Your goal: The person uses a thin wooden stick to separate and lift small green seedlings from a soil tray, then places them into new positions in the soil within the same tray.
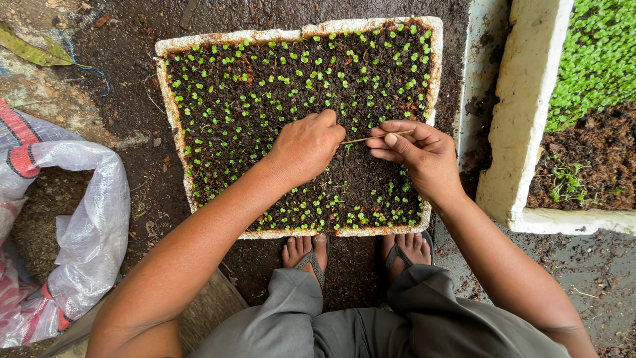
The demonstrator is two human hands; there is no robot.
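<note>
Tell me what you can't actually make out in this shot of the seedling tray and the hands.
Head view:
- Left hand: its fingertips curl under, so what they pinch is hidden.
- Thin stick: the tip vanishes behind the left hand; the right hand covers the other end.
- Foam seedling tray: soil beneath both hands is covered.
- Second foam tray: cut off by the right edge.

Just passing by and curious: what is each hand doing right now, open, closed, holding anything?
Left hand: closed, fingertips pinched at one end of the thin stick, over the seedling tray.
Right hand: closed on the stick's other end.
</note>
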